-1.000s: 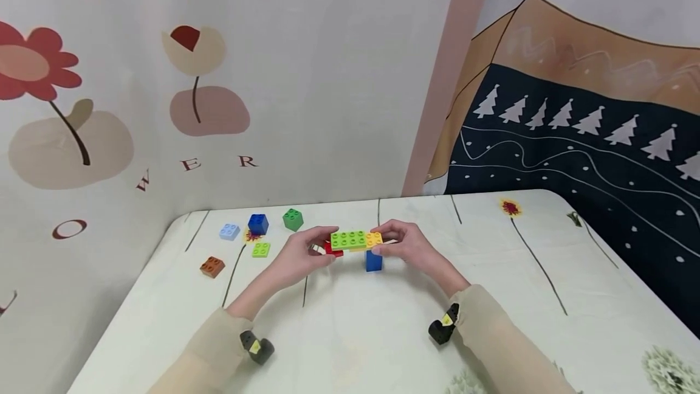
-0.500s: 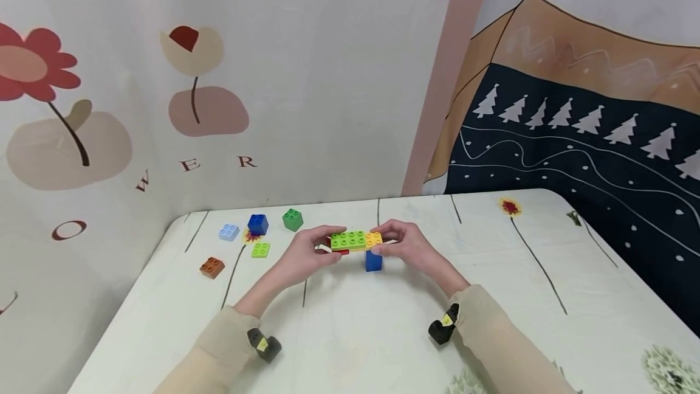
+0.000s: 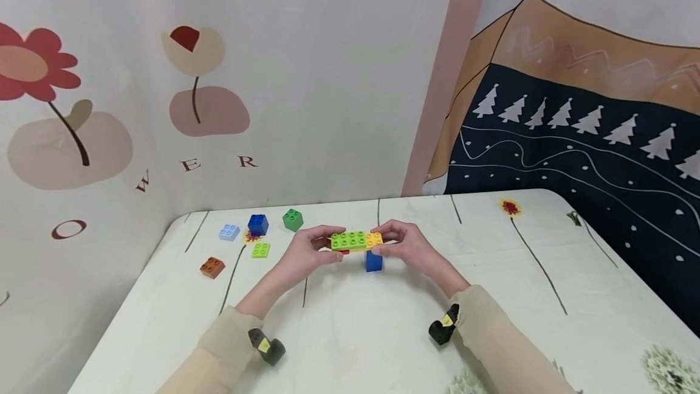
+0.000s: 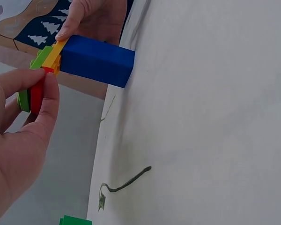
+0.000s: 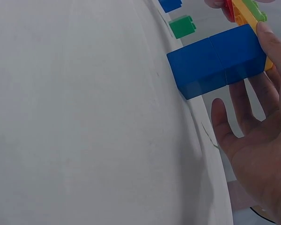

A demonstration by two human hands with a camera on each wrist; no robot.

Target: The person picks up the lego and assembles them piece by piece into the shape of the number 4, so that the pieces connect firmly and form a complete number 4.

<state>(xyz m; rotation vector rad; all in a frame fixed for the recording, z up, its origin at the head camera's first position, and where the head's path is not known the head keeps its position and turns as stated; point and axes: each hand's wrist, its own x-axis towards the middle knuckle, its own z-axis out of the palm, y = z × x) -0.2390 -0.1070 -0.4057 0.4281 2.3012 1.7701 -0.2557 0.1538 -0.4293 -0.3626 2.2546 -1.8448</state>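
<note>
Over the middle of the table, both hands hold one joined toy brick build. Its top shows a long lime green brick (image 3: 347,239) beside the studs of a yellow brick (image 3: 374,239). Below the yellow one stand stacked blue bricks (image 5: 218,61), upright, their lower end at or close to the tabletop. My left hand (image 3: 301,257) pinches a red brick (image 4: 36,96) lying under the lime green one at the left end; fingers hide much of it. At the right end, my right hand (image 3: 407,248) grips the yellow brick between thumb and fingers.
Loose bricks lie at the table's (image 3: 350,333) back left: light blue (image 3: 229,232), dark blue (image 3: 258,224), green (image 3: 293,219), a flat lime one (image 3: 260,250) and a brown one (image 3: 212,267). A printed curtain (image 3: 328,78) hangs behind the table's far edge.
My left hand has shifted slightly right, and the red brick has slid inward beneath the lime green brick, so less of it shows. The right hand has stayed in place.
</note>
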